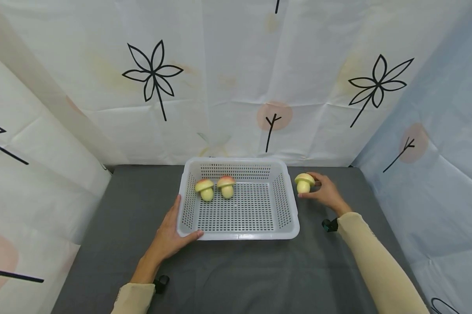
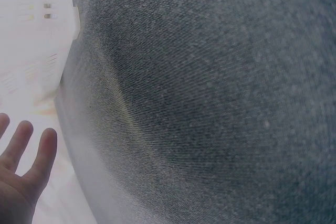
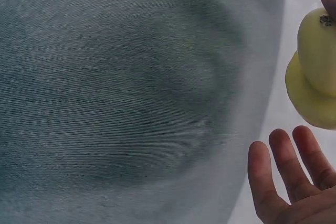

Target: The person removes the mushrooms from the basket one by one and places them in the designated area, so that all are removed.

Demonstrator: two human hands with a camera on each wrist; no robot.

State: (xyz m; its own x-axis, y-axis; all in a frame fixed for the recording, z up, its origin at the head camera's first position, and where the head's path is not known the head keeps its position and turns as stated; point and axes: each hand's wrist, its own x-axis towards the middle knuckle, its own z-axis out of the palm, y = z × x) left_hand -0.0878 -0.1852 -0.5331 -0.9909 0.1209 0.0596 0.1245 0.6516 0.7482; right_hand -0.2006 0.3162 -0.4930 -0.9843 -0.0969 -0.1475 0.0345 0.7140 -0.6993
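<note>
A pale yellow toy mushroom [image 1: 304,183] is pinched between the thumb and a finger of my right hand [image 1: 326,192], just right of the basket. In the right wrist view its rounded stem and cap [image 3: 315,72] show beside the thumb tip, while other fingers [image 3: 286,161] extend away from it. My left hand [image 1: 169,237] rests at the near left corner of the white plastic basket [image 1: 243,236], thumb at the front rim and fingers along the left side. Inside lie two more toy mushrooms, one yellow-capped [image 1: 205,189] and one with a reddish cap [image 1: 226,186].
Dark grey cloth [image 1: 251,274] covers the table under the basket. White curtains [image 1: 228,78] with black leaf drawings hang behind it and on both sides, the back one close to the basket's far rim.
</note>
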